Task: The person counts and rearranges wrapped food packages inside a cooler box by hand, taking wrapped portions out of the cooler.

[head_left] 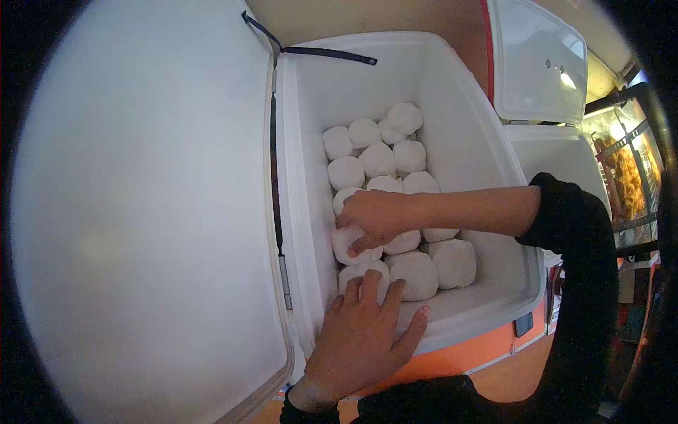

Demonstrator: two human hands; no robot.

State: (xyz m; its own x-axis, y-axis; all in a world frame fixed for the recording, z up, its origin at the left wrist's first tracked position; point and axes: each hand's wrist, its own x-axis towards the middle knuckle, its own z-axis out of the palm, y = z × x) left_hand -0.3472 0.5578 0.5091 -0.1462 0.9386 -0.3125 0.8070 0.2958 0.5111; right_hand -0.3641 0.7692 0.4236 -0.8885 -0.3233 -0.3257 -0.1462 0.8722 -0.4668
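Observation:
Several white, rounded balls that look like dough (378, 160) are packed in rows inside a deep white chest (487, 283). My right hand (374, 215) reaches in from the right, its fingers curled over a white ball (346, 240) by the chest's left wall. The far side of that grip is hidden. Lower down, my left hand (367, 328) is open, fingers spread, with the fingertips on the nearest white ball (360, 275). Beside this one lie two more balls, a white ball (414, 275) and a squarer white ball (453, 263).
The chest's large white lid (148, 212) stands swung open on the left, hinged along the rim. A dark strap (332, 53) lies over the back corner. At the right are another white box with a raised lid (540, 63) and a lit display case (625, 169).

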